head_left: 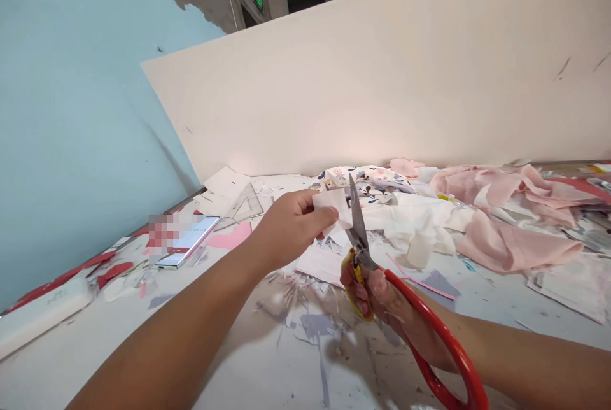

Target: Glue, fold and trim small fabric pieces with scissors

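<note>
My left hand pinches a small white piece of paper or cloth between thumb and fingers; which material it is I cannot tell. My right hand is wrapped round a pair of scissors with a large red handle loop and yellow wrapping on the other. The scissor blades point up and stand apart, close by the right edge of the white piece. Beneath both hands lie thin paper shreds and a white sheet.
A phone and a clear set square lie to the left. Pink cloth, white cloth and flower-print fabric are heaped at the back and right. A pale panel stands behind the table.
</note>
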The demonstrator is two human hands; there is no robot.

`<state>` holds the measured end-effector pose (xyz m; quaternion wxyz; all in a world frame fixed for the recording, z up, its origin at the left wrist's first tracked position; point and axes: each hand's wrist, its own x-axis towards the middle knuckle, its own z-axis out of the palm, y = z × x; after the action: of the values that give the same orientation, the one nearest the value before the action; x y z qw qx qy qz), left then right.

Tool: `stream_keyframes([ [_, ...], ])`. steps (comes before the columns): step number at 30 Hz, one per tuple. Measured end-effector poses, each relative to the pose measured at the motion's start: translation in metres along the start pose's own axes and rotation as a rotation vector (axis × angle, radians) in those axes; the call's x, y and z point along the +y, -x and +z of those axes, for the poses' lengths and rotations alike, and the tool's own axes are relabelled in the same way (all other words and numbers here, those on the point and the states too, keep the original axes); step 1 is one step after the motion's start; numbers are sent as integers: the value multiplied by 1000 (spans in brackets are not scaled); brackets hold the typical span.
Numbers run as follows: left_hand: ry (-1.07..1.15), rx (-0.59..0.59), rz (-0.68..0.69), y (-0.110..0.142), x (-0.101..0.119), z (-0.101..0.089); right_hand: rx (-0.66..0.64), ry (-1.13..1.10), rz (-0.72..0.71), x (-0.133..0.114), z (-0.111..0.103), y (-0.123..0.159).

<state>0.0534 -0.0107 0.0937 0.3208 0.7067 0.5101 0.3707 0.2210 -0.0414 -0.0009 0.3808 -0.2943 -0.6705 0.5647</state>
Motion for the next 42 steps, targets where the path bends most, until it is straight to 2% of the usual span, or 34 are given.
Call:
stream_keyframes([
  [3,-1,-6,-4,1,0,0,-60,-15,8,-1,-2,1],
  [10,3,-13,2,1,0,-1,-45,51,1,-6,-2,2],
  [21,3,-3,-1,1,-2,0,-37,92,71,-9,-2,2],
  [37,12,-10,11,1,-1,-2,-30,189,-32,-10,0,0],
  [42,17,-17,23,1,-1,-3,-43,203,-21,-4,-1,-1],
])
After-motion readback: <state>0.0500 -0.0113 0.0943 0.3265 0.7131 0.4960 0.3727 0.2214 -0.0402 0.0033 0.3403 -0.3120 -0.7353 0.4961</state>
